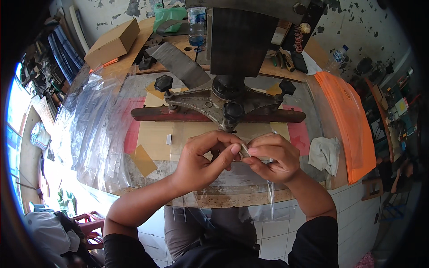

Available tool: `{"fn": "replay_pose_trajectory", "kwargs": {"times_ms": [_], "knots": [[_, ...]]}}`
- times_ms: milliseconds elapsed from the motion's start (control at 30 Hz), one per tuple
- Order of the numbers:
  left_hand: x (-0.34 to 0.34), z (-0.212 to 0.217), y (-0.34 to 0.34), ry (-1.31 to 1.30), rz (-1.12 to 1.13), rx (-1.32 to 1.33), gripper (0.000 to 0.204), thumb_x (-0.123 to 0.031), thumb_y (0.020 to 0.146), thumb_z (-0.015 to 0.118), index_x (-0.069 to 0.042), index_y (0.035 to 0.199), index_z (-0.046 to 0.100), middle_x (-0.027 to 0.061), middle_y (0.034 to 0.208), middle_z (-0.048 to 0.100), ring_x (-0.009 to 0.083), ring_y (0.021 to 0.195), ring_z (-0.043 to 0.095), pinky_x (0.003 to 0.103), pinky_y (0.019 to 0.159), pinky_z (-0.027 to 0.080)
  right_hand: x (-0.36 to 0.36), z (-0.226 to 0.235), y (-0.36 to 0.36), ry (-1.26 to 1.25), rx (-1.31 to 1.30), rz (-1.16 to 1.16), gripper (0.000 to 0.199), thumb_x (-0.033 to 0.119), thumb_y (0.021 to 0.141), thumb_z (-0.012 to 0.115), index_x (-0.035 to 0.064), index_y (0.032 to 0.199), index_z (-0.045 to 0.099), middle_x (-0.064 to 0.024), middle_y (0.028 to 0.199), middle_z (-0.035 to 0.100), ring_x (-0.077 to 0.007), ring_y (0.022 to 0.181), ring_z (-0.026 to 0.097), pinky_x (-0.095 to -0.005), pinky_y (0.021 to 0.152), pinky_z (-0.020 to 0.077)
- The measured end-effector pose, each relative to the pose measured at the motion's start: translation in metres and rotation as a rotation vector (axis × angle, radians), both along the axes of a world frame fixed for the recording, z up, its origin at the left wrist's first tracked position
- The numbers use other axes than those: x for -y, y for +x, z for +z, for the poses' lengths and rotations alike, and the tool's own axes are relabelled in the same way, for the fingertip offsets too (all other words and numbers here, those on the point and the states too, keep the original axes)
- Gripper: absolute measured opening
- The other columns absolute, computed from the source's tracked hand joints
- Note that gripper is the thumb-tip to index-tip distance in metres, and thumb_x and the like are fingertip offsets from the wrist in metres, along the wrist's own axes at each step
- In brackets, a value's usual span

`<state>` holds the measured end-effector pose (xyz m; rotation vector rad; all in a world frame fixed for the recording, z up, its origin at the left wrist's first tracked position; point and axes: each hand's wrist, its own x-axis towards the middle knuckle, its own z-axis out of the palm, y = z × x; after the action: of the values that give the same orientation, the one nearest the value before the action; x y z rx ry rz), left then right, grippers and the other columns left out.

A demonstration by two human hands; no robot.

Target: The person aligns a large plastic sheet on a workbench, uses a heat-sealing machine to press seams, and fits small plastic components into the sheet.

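In front of the press's metal bracket, my left hand (203,158) and my right hand (275,157) meet at chest height above the work table. Between their fingertips is a small, flat, pale piece (244,150), pinched from both sides; its exact kind I cannot make out. Behind the hands stands the dark three-armed press bracket (212,99) with black knobs, carrying a long reddish-brown bar (156,113) close above the table. Left of my hands, a small white piece (169,139) lies on a tan board (154,129).
Clear plastic sheets (91,134) cover the table's left side. At the right lie a grey-white rag (325,154) and a stack of orange bags (351,125). A brown cardboard box (111,43) and a water bottle (196,27) stand behind. A tan card (144,161) lies front left.
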<state>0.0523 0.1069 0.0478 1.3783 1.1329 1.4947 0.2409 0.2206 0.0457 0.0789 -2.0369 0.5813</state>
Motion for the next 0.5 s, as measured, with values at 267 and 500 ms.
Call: {"fn": "replay_pose_trajectory", "kwargs": {"times_ms": [267,500], "knots": [[0.0002,-0.0021,-0.0067,0.183,-0.047,-0.157,0.019,-0.005,0.097,0.072,0.004,0.113,0.065,0.0090,0.101,0.071,0.0115,0.083,0.071,0.025,0.068,0.055,-0.0024,-0.0020,0.0002,0.049,0.003,-0.116,0.026,-0.007,0.083,0.078,0.0018,0.107,0.071,-0.0142,0.103,0.072,-0.0254,0.090,0.074,-0.0333,0.074,0.0611],[-0.0014,0.0005,-0.0057,0.168,-0.047,-0.217,0.030,-0.005,0.091,0.079,0.004,0.116,0.065,0.0079,0.097,0.071,0.0093,0.080,0.070,0.023,0.068,0.054,-0.0042,-0.0031,0.0039,0.125,-0.037,-0.145,0.034,-0.009,0.078,0.082,0.0048,0.107,0.071,-0.0118,0.109,0.070,-0.0258,0.094,0.073,-0.0335,0.076,0.0617]]}}
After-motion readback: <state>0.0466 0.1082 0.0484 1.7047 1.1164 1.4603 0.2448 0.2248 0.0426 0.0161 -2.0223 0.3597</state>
